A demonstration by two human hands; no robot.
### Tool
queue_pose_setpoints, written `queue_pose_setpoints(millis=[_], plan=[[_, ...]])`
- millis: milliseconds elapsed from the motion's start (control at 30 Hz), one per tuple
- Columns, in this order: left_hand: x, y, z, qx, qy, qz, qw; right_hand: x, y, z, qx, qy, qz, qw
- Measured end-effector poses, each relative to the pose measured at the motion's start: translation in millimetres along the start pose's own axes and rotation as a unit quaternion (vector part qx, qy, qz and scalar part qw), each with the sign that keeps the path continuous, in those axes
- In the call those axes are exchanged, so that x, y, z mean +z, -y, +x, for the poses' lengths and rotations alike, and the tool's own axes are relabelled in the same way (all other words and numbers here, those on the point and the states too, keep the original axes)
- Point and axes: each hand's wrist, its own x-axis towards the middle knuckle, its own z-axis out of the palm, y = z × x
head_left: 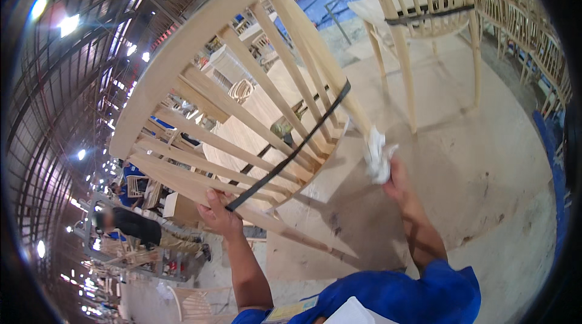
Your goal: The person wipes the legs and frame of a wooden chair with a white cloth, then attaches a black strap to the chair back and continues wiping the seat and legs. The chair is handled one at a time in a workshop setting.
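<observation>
Fingers of the left hand point(219, 216) clamped a lower rail of the tilted wooden chair point(242, 106); right of that chair's black strap point(291, 154), the right hand point(395, 181) pressed a white cloth point(378, 155) against its leg.

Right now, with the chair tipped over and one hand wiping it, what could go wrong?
1. The left hand alone grips the tilted unfinished wooden chair by one post; it could twist or slip.
2. The black strap around the chair back may catch the white cloth that the right hand presses on the post.
3. A second chair stands close behind, within swinging range.
</observation>
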Motion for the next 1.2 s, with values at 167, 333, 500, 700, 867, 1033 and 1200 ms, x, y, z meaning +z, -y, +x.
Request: queue_pose_setpoints(millis=[167, 333, 500, 700, 867, 1033, 1200], plan=[[-20, 5, 5, 0.074, 0.061, 0.132, 0.987, 184, 57, 23, -0.214, 0.118, 0.035, 0.969], [6, -2, 5, 0.048, 0.067, 0.039, 0.996, 328, 91, 38, -0.353, 0.232, -0.190, 0.886], [3, -5, 4, 0.054, 0.069, -0.002, 0.996, 342, 35, 13, -0.671, 0.112, -0.416, 0.603], [13, -7, -1, 0.033, 0.063, -0.046, 0.996, 365, 61, 15, -0.632, 0.072, -0.516, 0.574], [11, -11, 1, 0.035, 0.077, -0.069, 0.994, 366, 78, 23, -0.403, 0.130, -0.390, 0.818], [20, -4, 5, 0.021, 0.067, -0.088, 0.994, 350, 57, 36, -0.534, 0.138, -0.408, 0.727], [6, -4, 4, 0.024, 0.069, -0.092, 0.993, 367, 84, 29, -0.428, 0.165, -0.506, 0.731]])
